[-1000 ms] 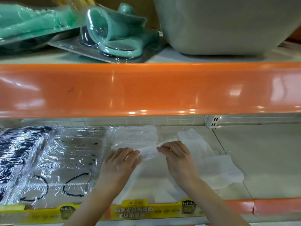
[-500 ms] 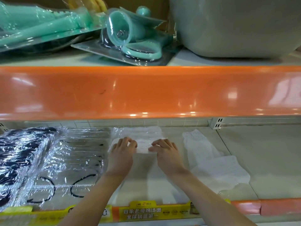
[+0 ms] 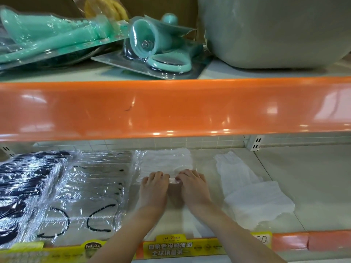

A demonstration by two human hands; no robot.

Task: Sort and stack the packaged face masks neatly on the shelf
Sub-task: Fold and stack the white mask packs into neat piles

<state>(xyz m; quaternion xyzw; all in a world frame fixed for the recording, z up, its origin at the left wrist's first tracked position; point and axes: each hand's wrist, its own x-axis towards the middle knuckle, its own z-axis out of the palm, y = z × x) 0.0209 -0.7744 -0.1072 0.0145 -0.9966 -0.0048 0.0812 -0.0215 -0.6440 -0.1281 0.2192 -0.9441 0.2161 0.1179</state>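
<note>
Beneath an orange shelf lip, the lower shelf (image 3: 303,186) carries wrapped mask packs along its left end. Left hand (image 3: 153,188) and right hand (image 3: 193,186), fingers curled, press the white mask pack (image 3: 165,162) near the back edge. Two loose white masks (image 3: 252,194) remain unsorted toward the right. Fingertips are hidden beneath glare.

Both hands reach into a store's lower shelf (image 3: 303,186), the left hand (image 3: 153,188) and right hand (image 3: 193,186) side by side, fingers curled on the near edge of a clear-wrapped pack of white face masks (image 3: 165,162). Loose white masks (image 3: 252,196) lie just right; wrapped black-looped masks (image 3: 89,186) and dark masks (image 3: 24,186) fill the left. Above the orange shelf edge (image 3: 171,109) sit teal blister-packed tools (image 3: 152,52) and a grey tub (image 3: 275,29).
</note>
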